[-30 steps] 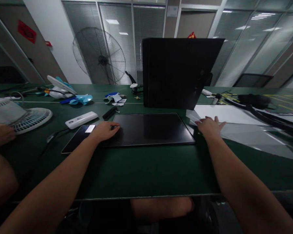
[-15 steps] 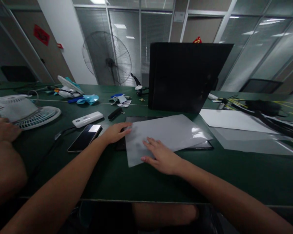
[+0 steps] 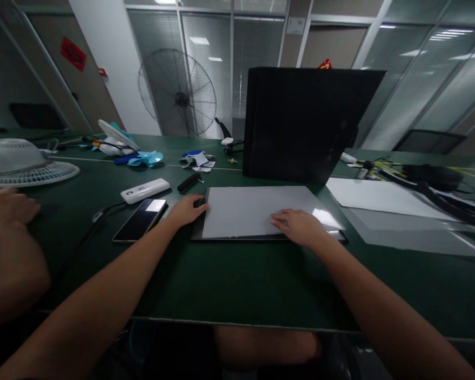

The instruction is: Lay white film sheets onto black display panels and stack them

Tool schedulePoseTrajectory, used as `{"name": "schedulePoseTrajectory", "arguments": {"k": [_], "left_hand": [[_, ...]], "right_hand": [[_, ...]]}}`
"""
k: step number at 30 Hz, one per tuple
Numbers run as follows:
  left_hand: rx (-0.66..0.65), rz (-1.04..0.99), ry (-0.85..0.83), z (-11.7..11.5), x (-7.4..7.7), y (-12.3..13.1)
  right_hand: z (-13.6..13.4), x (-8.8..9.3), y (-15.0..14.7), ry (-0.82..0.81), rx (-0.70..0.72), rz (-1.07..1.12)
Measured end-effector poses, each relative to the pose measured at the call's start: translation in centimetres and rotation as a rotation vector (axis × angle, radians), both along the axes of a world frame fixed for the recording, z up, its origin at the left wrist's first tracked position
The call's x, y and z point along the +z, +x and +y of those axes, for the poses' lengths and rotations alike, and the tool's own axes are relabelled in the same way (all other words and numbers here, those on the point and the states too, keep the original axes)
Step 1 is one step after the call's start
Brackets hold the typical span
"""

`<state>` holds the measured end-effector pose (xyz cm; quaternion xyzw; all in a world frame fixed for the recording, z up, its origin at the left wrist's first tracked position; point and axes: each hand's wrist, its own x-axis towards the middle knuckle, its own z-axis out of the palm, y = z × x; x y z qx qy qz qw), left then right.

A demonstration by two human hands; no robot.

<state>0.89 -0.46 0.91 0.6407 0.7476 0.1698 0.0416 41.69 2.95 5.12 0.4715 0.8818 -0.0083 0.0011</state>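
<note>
A translucent whitish sheet [image 3: 245, 211] lies over a flat dark panel [image 3: 198, 230] on the green table. The panel shows along the sheet's left and front edges and at its right end. My left hand [image 3: 187, 210] rests at the left edge of the sheet and panel, its fingers stretched out and the fingertips by the sheet's upper left corner. On the right half of the sheet, near its front edge, my right hand [image 3: 301, 227] lies with its fingers extended. Neither hand grips anything visible.
A large black box-like object [image 3: 309, 126] stands behind the panel. To the left lie a phone [image 3: 140, 221], a white power bank [image 3: 145, 190] and a white fan [image 3: 31, 163], with another person's hand [image 3: 13, 205] nearby. More sheets [image 3: 404, 227] and black cables [image 3: 431, 192] are at right.
The sheet has turned and now lies squarely along the panel. My right hand has slid right across it; my left hand has shifted slightly. At far left, the other person's hand and the fan have separated.
</note>
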Motion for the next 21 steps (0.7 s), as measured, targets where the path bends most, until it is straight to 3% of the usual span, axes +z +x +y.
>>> {"name": "schedulePoseTrajectory", "arguments": {"k": [10,21], "left_hand": [[0.3,0.047,0.023,-1.1,0.1,-7.0],[0.429,0.053,0.062,-2.3,0.9,-10.4]], "right_hand": [[-0.3,-0.3,-0.7,0.01,0.034,-0.014],[-0.1,-0.2,-0.4,-0.072,0.077,0.017]]}}
